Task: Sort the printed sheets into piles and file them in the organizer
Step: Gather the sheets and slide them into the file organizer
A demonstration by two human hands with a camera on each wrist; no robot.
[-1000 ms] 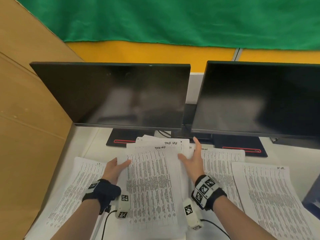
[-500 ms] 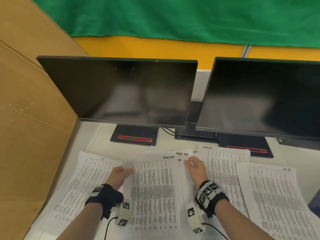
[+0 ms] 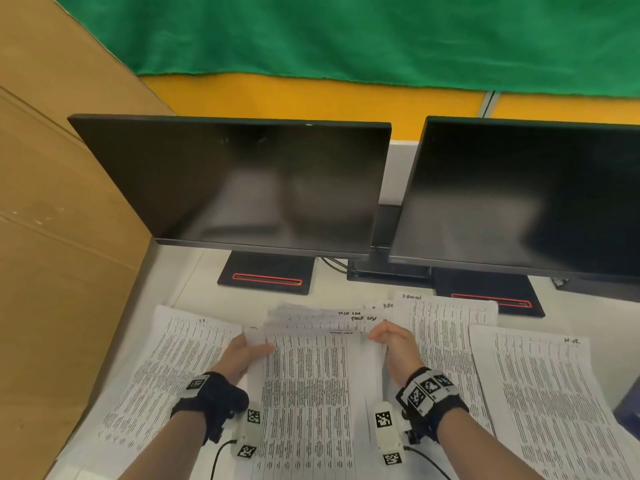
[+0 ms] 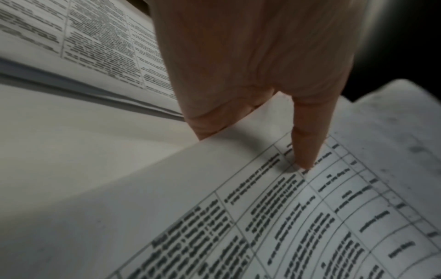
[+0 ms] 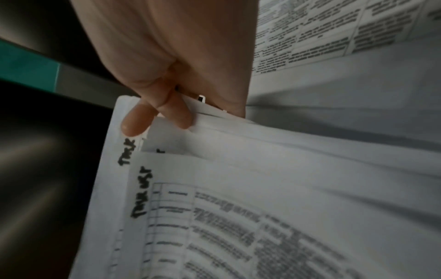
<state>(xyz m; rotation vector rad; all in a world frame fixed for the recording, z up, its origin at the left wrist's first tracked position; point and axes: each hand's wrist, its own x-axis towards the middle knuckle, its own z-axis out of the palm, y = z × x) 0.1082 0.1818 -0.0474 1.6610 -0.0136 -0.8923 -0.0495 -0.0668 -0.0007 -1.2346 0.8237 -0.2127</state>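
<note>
Here, from my remote station, I logged both hands on the middle stack of printed sheets [image 3: 306, 382], which lay on the white desk [image 3: 194, 289] in front of two dark monitors [image 3: 242, 181].

The left hand [image 3: 239, 356] gripped the stack's upper left corner: the thumb lay on top of the printed table, the other fingers were tucked under the edge. In the left wrist view the thumb tip pressed onto the top sheet while a finger curled beneath it, with the corner lifted clear of the pile under it.

The right hand [image 3: 394, 344] pinched the stack's upper right corner. The right wrist view showed fingertips [image 5: 136, 124] curled over several fanned sheet edges, thumb side hidden by the paper. The handwritten label looked like "TASK LIST", but the blur left me unsure. The tops of the sheets were splayed and uneven, not squared.

Other piles noted: a left pile [image 3: 166, 382] just beside the left wrist, partly under the held stack; a right-centre pile [image 3: 450, 341] touching the right hand's side, with a handwritten heading I could not read; a far-right pile [image 3: 554, 403] overlapping it, also marked at the top corner.

Both wrists carried black straps with tagged camera units [image 3: 386, 431]. A brown panel [image 3: 52, 237] stood on the left, green cloth [image 3: 346, 36] hung behind. I saw no organizer that I could identify.
</note>
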